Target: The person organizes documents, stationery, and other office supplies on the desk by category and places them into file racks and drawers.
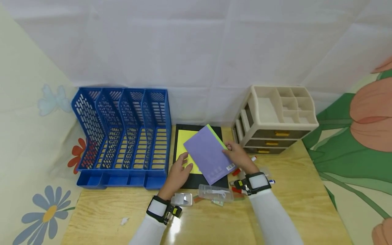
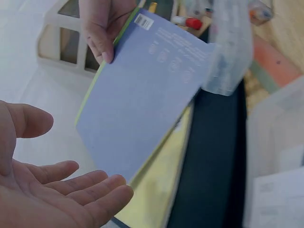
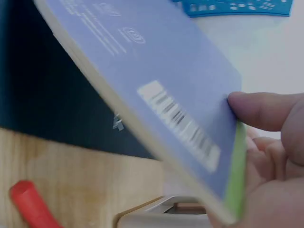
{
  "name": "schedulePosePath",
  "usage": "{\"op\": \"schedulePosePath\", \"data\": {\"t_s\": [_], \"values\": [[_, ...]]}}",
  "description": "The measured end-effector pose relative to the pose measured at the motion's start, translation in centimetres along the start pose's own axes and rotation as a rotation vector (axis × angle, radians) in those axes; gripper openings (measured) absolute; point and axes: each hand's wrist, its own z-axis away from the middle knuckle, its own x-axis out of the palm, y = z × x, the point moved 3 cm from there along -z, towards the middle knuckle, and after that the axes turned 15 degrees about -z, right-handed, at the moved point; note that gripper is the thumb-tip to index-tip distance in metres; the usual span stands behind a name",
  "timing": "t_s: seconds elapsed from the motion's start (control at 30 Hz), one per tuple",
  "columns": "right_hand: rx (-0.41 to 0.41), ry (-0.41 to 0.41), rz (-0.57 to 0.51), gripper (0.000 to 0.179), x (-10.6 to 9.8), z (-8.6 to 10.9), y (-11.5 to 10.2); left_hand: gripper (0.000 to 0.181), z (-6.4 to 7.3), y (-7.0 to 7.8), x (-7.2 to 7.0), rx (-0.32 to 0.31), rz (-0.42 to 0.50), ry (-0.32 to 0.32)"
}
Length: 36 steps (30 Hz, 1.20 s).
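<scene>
My right hand [image 1: 240, 157] grips a purple notebook [image 1: 208, 153] by its green-spined edge, thumb on the cover and fingers underneath. The barcode on its back cover shows in the right wrist view, near the thumb [image 3: 261, 110]. The notebook is tilted above a yellow book [image 1: 183, 139], which lies on a black flat board [image 1: 191, 182]. My left hand [image 1: 178, 175] is beside the notebook's left side, palm turned up and fingers loosely extended, holding nothing. In the left wrist view its fingertips [image 2: 124, 190] come right to the notebook's lower corner.
A blue file rack [image 1: 122, 136] stands at left, a cream drawer organizer [image 1: 275, 119] at right. In front of the board lie a clear case with white scissors [image 1: 215, 193] and a small clear-lidded box [image 1: 182, 199]. Several markers [image 1: 236, 172] lie near my right wrist.
</scene>
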Motion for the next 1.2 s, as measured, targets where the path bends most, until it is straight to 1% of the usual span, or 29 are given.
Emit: {"op": "schedulePosePath", "data": {"t_s": [0.07, 0.17, 0.23, 0.33, 0.37, 0.47, 0.53, 0.6, 0.67, 0.7, 0.8, 0.87, 0.93, 1.03, 1.1, 1.2], "values": [[0.024, -0.029, -0.053, 0.027, 0.1, 0.4, -0.7, 0.056, 0.1, 0.3, -0.5, 0.002, 0.014, 0.011], [0.004, -0.042, -0.089, 0.031, 0.1, 1.0, -2.2, 0.056, 0.1, 0.8, -1.1, 0.003, 0.045, 0.02], [-0.05, -0.032, -0.095, 0.032, 0.2, 1.5, -3.4, 0.056, 0.1, 1.1, -1.4, 0.007, 0.06, 0.022], [-0.177, 0.011, -0.055, 0.032, 0.7, 2.5, -5.3, 0.056, 0.1, 1.7, -1.7, 0.024, 0.078, 0.015], [-0.226, 0.031, -0.03, 0.031, 1.0, 2.9, -5.9, 0.056, 0.0, 1.9, -1.8, 0.031, 0.082, 0.012], [-0.355, 0.1, 0.071, 0.028, 2.1, 4.1, -7.4, 0.058, -0.1, 2.7, -2.0, 0.062, 0.131, -0.01], [-0.426, 0.139, 0.143, 0.025, 3.0, 4.8, -8.0, 0.061, -0.3, 3.3, -2.1, 0.084, 0.189, -0.026], [-0.491, 0.176, 0.208, 0.022, 3.9, 5.3, -8.5, 0.065, -0.4, 3.8, -2.1, 0.083, 0.244, -0.038], [-0.548, 0.195, 0.242, 0.021, 4.9, 5.9, -8.7, 0.071, -0.5, 4.2, -2.1, 0.067, 0.303, -0.052], [-0.575, 0.203, 0.25, 0.021, 5.4, 6.1, -8.8, 0.071, -0.6, 4.3, -2.0, 0.061, 0.341, -0.053], [-0.654, 0.216, 0.276, 0.023, 6.9, 6.8, -8.8, 0.069, -0.6, 4.7, -2.0, 0.039, 0.484, -0.05], [-0.695, 0.21, 0.296, 0.025, 7.8, 7.2, -8.7, 0.067, -0.6, 4.9, -2.1, 0.042, 0.601, -0.039], [-0.729, 0.183, 0.329, 0.029, 8.6, 7.6, -8.5, 0.067, -0.4, 5.0, -2.2, 0.058, 0.713, -0.026], [-0.777, 0.126, 0.36, 0.035, 9.5, 8.1, -8.1, 0.07, -0.2, 5.0, -2.5, 0.077, 0.833, -0.02], [-0.799, 0.087, 0.366, 0.039, 9.9, 8.4, -7.6, 0.071, 0.0, 4.9, -2.6, 0.088, 0.885, -0.019], [-0.81, 0.054, 0.346, 0.044, 10.2, 8.7, -7.2, 0.067, 0.3, 5.0, -2.7, 0.105, 0.91, -0.008]]}}
